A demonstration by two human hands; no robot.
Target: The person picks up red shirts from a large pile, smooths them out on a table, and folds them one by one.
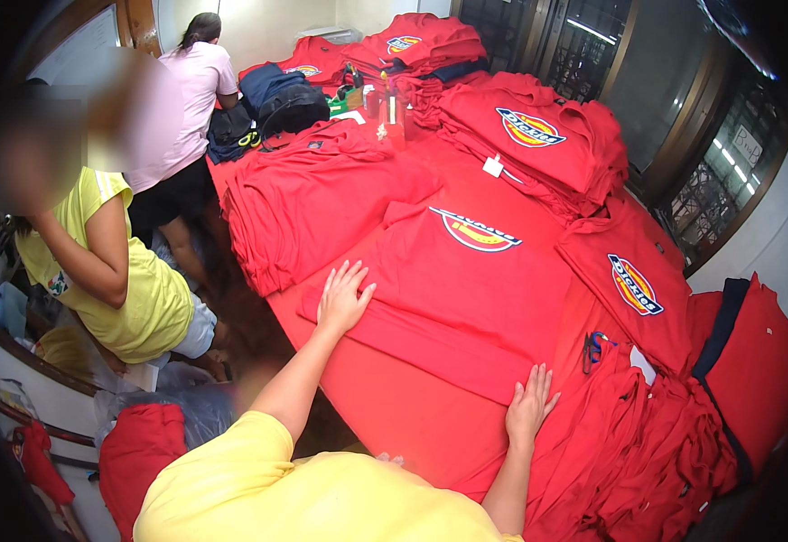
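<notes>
A red shirt point(466, 294) with a printed emblem lies spread on the red-covered table before me, one long edge toward me. My left hand point(343, 300) rests on the left end of this near edge, fingers stretched out and slightly apart. At the opposite end, my right hand point(529, 406) lies with spread fingers at the corner of the cloth. Neither hand grips anything. Small blue-and-black scissors point(594, 350) lie to the right, just beyond my right hand.
Folded red shirts point(321, 194) form a pile at the left, and taller stacks point(538, 135) stand farther back. Loose red garments point(629, 452) are heaped at the right. A dark bag point(293, 107) sits on the far left side. Two people stand along the left.
</notes>
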